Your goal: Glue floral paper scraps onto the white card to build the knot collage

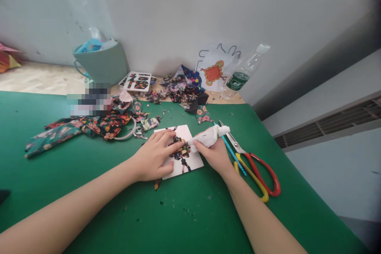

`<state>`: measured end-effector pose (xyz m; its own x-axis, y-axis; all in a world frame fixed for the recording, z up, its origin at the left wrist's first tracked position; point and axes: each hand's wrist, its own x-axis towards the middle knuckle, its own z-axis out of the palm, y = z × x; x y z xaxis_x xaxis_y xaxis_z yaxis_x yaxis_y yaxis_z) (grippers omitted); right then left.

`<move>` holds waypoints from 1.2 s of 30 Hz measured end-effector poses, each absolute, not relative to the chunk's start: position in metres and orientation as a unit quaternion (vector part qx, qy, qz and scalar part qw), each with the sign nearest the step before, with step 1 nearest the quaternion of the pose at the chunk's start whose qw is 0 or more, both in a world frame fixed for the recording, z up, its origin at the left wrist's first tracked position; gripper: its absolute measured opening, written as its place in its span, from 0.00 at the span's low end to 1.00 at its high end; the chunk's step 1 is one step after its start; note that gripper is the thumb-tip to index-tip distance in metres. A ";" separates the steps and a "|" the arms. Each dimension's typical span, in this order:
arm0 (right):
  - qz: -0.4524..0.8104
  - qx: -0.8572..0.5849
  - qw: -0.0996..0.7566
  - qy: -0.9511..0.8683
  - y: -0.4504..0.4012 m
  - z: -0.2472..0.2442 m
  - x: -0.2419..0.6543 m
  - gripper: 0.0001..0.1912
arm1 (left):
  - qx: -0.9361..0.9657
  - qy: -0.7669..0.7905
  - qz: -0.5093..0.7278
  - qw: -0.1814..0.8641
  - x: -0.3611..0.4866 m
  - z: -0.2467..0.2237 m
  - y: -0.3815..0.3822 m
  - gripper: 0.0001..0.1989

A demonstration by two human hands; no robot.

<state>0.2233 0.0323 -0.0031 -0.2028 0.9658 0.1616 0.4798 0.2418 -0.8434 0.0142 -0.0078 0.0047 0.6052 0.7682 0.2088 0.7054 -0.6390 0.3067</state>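
My left hand (pixel 157 154) lies with its fingers spread on a white card (pixel 190 162), holding it down against the green table. Under and beside its fingertips is a dark floral fabric collage (pixel 181 151), partly covered by the hand. My right hand (pixel 218 154) is closed around a crumpled white tube (pixel 206 138) at the card's right edge. A narrow white end of the tube points to the right. Close by on the right lie scissors (pixel 248 156) with one red and one yellow handle, beside a thin blue stick (pixel 229 147).
Floral fabric (pixel 95 129) and a pale ring (pixel 129 133) lie at left. More scraps (pixel 181 85) and a patterned card (pixel 138 82) sit at the back. A green basket (pixel 101 63), a drawing (pixel 216 71) and a plastic bottle (pixel 241 77) stand along the wall.
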 end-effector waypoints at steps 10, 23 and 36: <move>0.377 -0.500 0.364 -0.689 0.031 0.001 0.223 0.04 | 0.889 0.422 0.148 0.102 0.014 0.005 -0.006 0.29; 0.361 -0.488 0.340 -0.718 0.033 0.010 0.220 0.05 | 0.890 0.423 0.141 0.096 0.015 0.007 -0.007 0.29; 0.389 -0.520 0.356 -0.672 0.033 0.004 0.223 0.04 | 0.897 0.407 0.149 0.083 0.014 0.008 -0.008 0.28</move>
<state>0.2227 0.0333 0.0035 -0.2068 0.9756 0.0739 0.4214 0.1570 -0.8932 0.0137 -0.0076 0.0082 0.6245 0.7548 0.2006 0.7055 -0.6554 0.2696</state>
